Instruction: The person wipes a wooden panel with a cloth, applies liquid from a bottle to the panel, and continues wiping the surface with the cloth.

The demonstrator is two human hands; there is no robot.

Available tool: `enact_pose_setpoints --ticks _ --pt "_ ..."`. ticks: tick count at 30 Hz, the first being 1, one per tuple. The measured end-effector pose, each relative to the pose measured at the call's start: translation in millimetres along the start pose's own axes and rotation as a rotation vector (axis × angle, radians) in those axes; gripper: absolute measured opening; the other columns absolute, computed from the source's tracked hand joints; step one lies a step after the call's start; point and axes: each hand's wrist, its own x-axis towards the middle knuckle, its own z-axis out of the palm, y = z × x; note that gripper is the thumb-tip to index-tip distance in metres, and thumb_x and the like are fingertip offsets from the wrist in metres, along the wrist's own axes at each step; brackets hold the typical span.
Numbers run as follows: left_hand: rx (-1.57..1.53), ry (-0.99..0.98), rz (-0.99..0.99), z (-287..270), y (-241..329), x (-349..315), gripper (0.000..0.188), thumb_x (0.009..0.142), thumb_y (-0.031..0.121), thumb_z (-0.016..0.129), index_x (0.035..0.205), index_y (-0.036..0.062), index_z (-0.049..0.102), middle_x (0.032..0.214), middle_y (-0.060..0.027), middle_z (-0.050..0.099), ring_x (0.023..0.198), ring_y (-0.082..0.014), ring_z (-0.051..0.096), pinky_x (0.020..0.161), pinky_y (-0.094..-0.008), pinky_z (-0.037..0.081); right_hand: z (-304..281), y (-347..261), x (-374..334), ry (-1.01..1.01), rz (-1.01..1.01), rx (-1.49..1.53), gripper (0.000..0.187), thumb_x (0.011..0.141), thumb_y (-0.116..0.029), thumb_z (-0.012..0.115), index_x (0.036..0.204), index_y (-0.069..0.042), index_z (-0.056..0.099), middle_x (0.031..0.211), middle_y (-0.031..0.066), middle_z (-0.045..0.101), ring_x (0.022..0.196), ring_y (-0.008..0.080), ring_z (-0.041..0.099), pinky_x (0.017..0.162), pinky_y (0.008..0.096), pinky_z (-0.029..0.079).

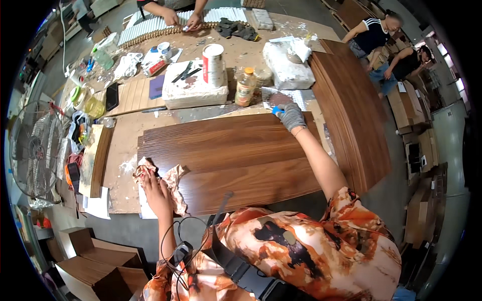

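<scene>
A dark brown wood-grain panel lies flat on the workbench in front of me. My left hand, bare, grips a crumpled pink-and-brown patterned cloth at the panel's left end. Over at the panel's far right corner, my right hand wears a grey glove, its fingers closed round a small blue thing that is mostly hidden. Just beyond that hand, a brown paste patch sits on printed paper. A capped plastic bottle stands to its left.
Stacked brown panels line the right side. A white tub rests on a wrapped block, near another wrapped block. At left are a phone, a wooden board and a fan. Someone's hands work across the bench.
</scene>
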Motion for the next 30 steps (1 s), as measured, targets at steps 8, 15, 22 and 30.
enact_pose_setpoints --ticks 8,15,22,30 --pt "0.029 -0.022 0.029 5 7 2 0.049 0.103 0.023 0.05 0.148 0.0027 0.048 0.151 -0.0235 0.046 0.14 -0.0411 0.042 0.116 -0.0468 0.034 -46 165 0 0.143 0.142 -0.218 0.025 0.081 -0.024 0.073 0.098 -0.005 0.076 0.095 0.021 0.073 0.088 0.0372 0.071 0.08 0.0452 0.056" --pt "0.065 -0.118 0.089 46 43 7 0.053 0.1 0.018 0.054 0.151 0.0068 0.045 0.153 -0.0245 0.043 0.139 -0.0443 0.042 0.116 -0.0473 0.033 -52 210 -48 0.409 0.264 0.468 0.03 0.09 -0.016 0.072 0.116 0.001 0.071 0.111 0.017 0.072 0.099 0.0277 0.069 0.09 0.0354 0.053" --pt "-0.083 -0.22 0.475 133 214 20 0.057 0.098 0.024 0.056 0.149 0.0018 0.045 0.147 -0.0257 0.048 0.14 -0.0467 0.04 0.119 -0.0525 0.031 -18 114 -164 0.699 0.43 1.01 0.036 0.102 -0.024 0.063 0.128 0.001 0.062 0.122 0.0056 0.064 0.112 0.0166 0.058 0.101 0.034 0.046" --pt "-0.279 -0.439 1.039 193 419 -34 0.059 0.101 0.027 0.052 0.153 0.0024 0.038 0.156 -0.0232 0.039 0.144 -0.039 0.038 0.122 -0.0474 0.028 -9 114 -167 0.76 0.391 1.139 0.038 0.102 -0.026 0.063 0.13 -0.001 0.057 0.124 0.0063 0.06 0.113 0.0169 0.055 0.103 0.0339 0.045"
